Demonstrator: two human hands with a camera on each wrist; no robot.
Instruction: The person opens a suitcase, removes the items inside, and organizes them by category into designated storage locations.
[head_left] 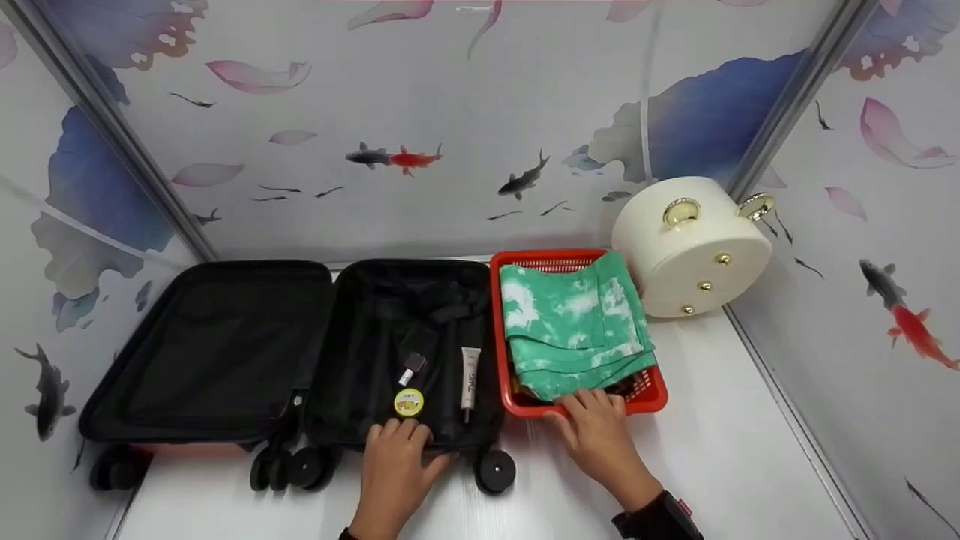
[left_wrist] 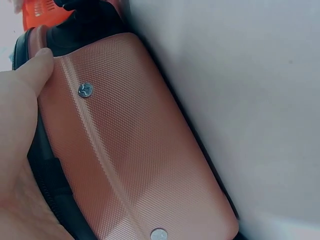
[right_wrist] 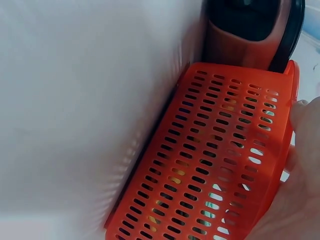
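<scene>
An open black-lined suitcase (head_left: pixel 360 360) lies on the white surface, its other half (head_left: pixel 225 349) spread to the left. My left hand (head_left: pixel 395 465) grips its near rim, fingers over the edge and thumb against the rose-coloured shell (left_wrist: pixel 130 130). Inside rest a round yellow-green container (head_left: pixel 409 403), a small dark-capped bottle (head_left: pixel 412 367) and a pale tube (head_left: pixel 469 379). Right of it, a red basket (head_left: pixel 525 410) holds folded green-and-white cloth (head_left: pixel 562 319). My right hand (head_left: pixel 600 442) holds the basket's near rim, fingertips inside beside the cloth. What lies under the cloth is mostly hidden.
A cream round case (head_left: pixel 690 255) with gold handles and feet stands behind the basket's right side. Black suitcase wheels (head_left: pixel 496 471) stick out towards me. Printed wall panels (head_left: pixel 420 210) enclose the back and both sides.
</scene>
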